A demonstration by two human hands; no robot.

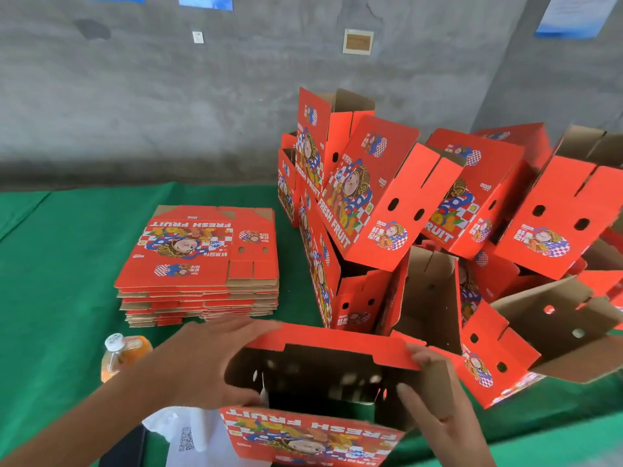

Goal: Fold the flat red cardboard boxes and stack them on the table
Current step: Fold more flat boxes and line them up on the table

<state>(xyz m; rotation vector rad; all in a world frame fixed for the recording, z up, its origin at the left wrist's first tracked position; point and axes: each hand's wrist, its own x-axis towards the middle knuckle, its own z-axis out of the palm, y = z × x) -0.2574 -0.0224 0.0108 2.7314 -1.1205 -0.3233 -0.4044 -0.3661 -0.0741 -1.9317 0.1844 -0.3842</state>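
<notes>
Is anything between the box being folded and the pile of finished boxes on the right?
Nothing visible: the box, held by both hands, sits right beside the pile. The bottle is off to the left.

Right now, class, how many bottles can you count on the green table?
1: an orange drink bottle standing near the table's front edge, left of the left hand. Others may be hidden behind the boxes.

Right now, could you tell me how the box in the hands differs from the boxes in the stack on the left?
The box in the hands is opened up and hollow; the stack on the left lies flat, untouched. Both are red with FRESH FRUIT print.
</notes>
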